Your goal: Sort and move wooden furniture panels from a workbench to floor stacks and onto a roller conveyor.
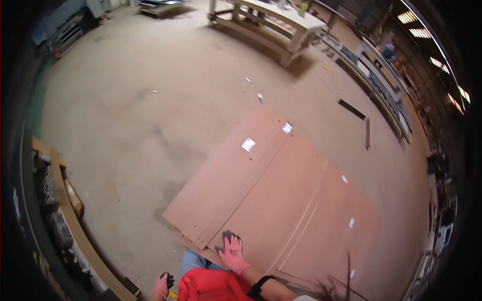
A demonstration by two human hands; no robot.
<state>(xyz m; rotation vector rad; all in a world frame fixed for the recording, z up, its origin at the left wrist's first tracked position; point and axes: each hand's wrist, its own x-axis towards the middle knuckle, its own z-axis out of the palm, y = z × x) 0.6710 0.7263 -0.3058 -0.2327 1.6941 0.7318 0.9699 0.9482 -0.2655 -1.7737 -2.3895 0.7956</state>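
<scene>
Right hand (232, 252), in a pink glove with dark fingertips: grip spread, fingers splayed flat on the near end of the brown boards (281, 200), pressing on the surface rather than pinching anything. A dark wristband sits on the forearm behind it, toward 5 o'clock.

Left hand (163, 285), same kind of glove, low at 7 o'clock of the right hand, beside the red garment at the bottom edge. Fingers look curled; cannot tell whether the grip holds anything.

Boards: several flat brown sheets laid overlapping on the concrete floor (130, 115), running from the right hand out toward 1 o'clock. Small white labels (248, 145) are stuck on them. Thin pale lines run lengthwise along the sheets.

Outward: a dark strip (351, 109) lies on the floor at 2 o'clock, apart from the boards. A pale wooden workbench (281, 20) stands far off at 12 o'clock. A curved wooden edge with clutter runs along 8 o'clock.
</scene>
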